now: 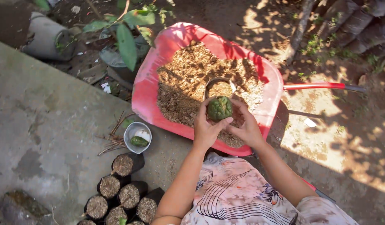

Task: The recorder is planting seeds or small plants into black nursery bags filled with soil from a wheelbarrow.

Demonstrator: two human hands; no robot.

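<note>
A round, green, bumpy fruit-like thing (219, 108) is held between both of my hands over a red wheelbarrow (146, 89) filled with brown crumbly potting mix. My left hand (205, 128) cups it from the left and below, thumb across its lower side. My right hand (245, 125) grips it from the right. Just beyond the green thing a round metal tin (219, 83) sits half sunk in the mix, itself filled with mix.
A small metal bowl (137, 135) with a green piece in it stands on the concrete to the left. Several black bags of mix (117, 191) cluster at lower left. A leafy plant (127, 41) and a grey pipe (44, 37) lie beyond. The wheelbarrow's red handle (321, 86) points right.
</note>
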